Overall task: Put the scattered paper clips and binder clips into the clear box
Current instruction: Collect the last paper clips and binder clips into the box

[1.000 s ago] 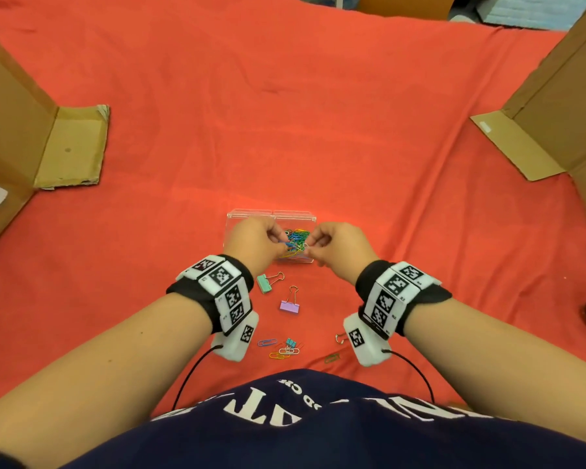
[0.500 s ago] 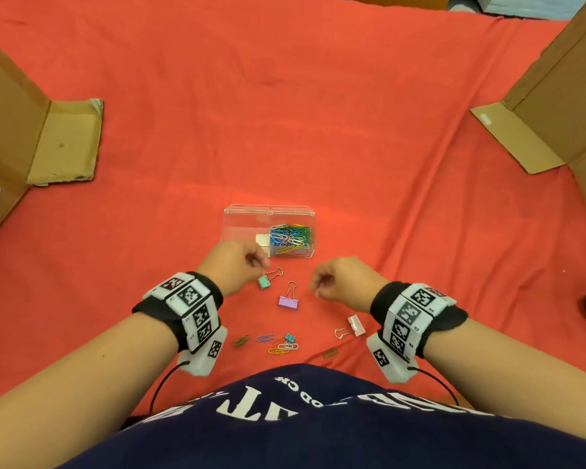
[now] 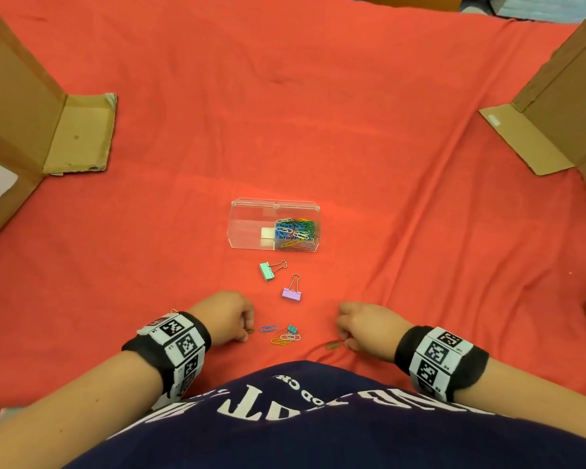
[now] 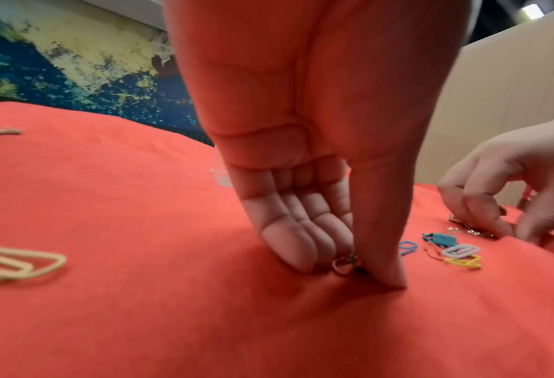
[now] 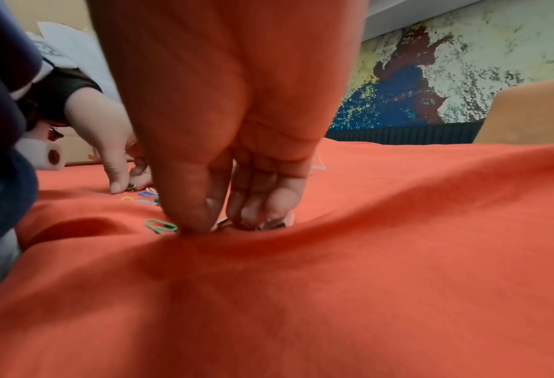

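Observation:
The clear box stands mid-cloth, with several coloured paper clips in its right half. A green binder clip and a purple binder clip lie just in front of it. My left hand is down on the cloth, and thumb and fingers pinch a green paper clip. To its right lie more paper clips and a small teal binder clip. My right hand pinches a pale binder clip that it mostly hides. A green paper clip lies beside its thumb.
Everything lies on a wrinkled red cloth. Cardboard walls with flaps stand at the left and right edges. A cream paper clip lies left of my left hand. My torso is close behind the hands.
Both hands drew back from over the box toward my body and went down to the cloth, the left onto the green paper clip, the right onto the pale binder clip.

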The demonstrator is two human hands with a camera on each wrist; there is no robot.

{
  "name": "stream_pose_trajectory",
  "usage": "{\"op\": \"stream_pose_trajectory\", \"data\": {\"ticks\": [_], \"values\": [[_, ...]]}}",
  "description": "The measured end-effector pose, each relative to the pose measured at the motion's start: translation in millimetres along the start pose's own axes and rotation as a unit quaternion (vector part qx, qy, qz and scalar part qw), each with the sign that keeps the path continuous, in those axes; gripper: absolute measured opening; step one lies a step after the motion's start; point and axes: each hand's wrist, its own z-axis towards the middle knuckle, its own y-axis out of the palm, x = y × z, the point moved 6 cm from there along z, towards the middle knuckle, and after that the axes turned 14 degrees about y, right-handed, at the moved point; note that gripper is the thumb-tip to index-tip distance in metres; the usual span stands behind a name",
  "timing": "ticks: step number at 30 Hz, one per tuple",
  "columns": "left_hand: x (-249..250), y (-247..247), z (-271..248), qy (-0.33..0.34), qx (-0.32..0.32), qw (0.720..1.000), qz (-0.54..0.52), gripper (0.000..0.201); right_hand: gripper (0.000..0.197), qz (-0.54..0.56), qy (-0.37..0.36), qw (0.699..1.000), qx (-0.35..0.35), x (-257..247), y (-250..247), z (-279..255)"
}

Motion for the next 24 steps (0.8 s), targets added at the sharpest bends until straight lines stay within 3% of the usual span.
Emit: {"op": "stream_pose_trajectory", "data": {"ticks": [3,13,19,21,24], "values": [[0.7,0.6,-2.1,-0.003,-0.007,1.000,-0.010,0.010,0.017,-0.016,-0.006,1.000,0.025,-1.6,0.0,-2.4],[24.1,2.0,10.5,0.040,0.039,0.995,-0.077,0.019,0.024,-0.065,-0.021,0.997,0.047,3.4,1.8,-8.3],[19.9,7.5,15.9,0.048,0.035,0.998,-0.005,0.018,0.007,0.052,-0.019,0.998,0.041,-0.8,-5.6,-8.7],[18.6,8.3,15.6,0.047,0.034,0.998,0.000,0.016,0.008,0.100,-0.025,0.994,0.023,-6.4,-9.4,-6.1],[20.1,8.6,16.5,0.051,0.023,0.998,0.005,0.012,0.015,0.068,-0.031,0.997,0.002,-15.6,-5.4,0.2]]}}
